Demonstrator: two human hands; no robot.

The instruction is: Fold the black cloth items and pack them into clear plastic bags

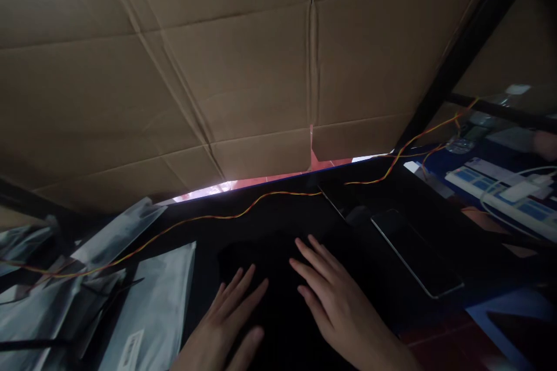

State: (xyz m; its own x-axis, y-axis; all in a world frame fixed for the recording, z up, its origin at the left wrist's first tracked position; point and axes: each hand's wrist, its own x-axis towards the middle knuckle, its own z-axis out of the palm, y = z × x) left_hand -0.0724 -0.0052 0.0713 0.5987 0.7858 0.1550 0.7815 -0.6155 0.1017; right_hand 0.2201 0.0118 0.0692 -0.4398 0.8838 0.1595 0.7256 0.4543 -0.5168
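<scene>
My left hand (221,322) is open, its fingers stretched forward over a black surface (270,220). Beside it, my right hand (333,295) is open too, with fingers spread and pointing forward. A very dark patch (243,256), perhaps black fabric, lies under and between the hands; its kind cannot be made out. Nothing shows in either hand. Just right of my right hand lies a smartphone (415,252) with a dark screen. To the left of my left hand is a clear plastic zip bag (159,295) with a white barcode label (130,351).
Behind the surface stands a tall cardboard sheet (243,75). A twisted red-yellow wire (213,216) runs across the back. Another dark flat device (342,200) lies behind the smartphone. More plastic bags (39,307) are at left; a power strip (505,194) and clear bottle (474,127) are at right.
</scene>
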